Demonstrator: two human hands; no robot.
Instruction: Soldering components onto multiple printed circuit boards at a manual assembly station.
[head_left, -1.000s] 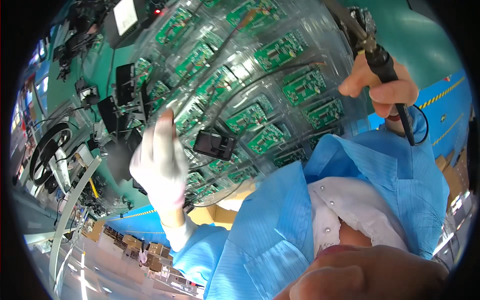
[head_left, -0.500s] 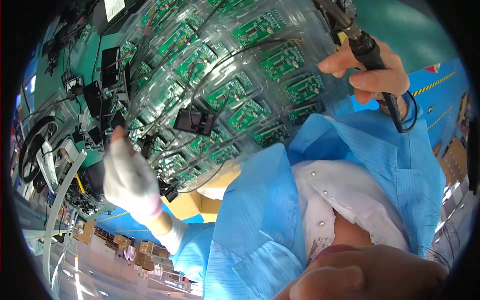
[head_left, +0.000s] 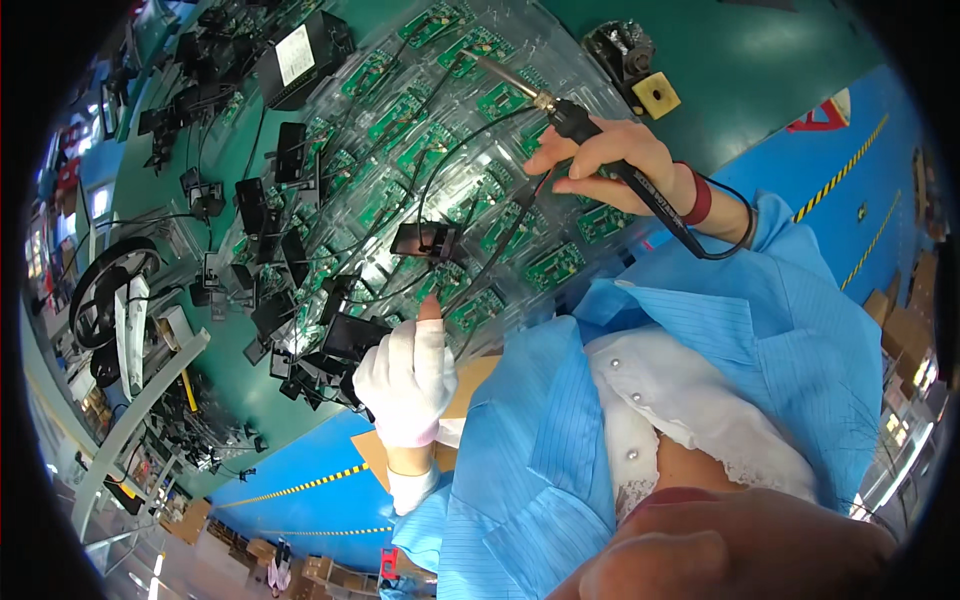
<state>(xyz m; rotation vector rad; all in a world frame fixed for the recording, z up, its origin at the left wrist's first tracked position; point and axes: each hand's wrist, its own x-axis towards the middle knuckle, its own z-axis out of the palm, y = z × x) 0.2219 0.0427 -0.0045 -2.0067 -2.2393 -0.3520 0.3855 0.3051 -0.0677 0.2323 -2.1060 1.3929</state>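
My right hand (head_left: 625, 165) is closed round a soldering iron (head_left: 575, 120), its metal tip pointing up and left over the clear plastic tray (head_left: 550, 60). Under it lie rows of green circuit boards (head_left: 555, 268). A thin black cable (head_left: 510, 235) runs from beside my right fingertips down toward my left hand. My left hand (head_left: 408, 375), in a white glove with a bare fingertip showing, is curled at the tray's near edge; what it holds, if anything, is hidden. Just above it sits a small black module with a dark glossy face (head_left: 425, 240).
Several black housings with cables (head_left: 265, 215) crowd the left side of the green bench. Farther back stands a black box with a white label (head_left: 300, 60). A yellow sponge (head_left: 656, 95) sits beside a dark iron stand (head_left: 618, 50). At the left is a black ring-shaped object (head_left: 95, 290).
My left hand has moved right, from among the black housings to the tray's near edge. My right hand has swung the iron left, over the boards. The whole view has shifted.
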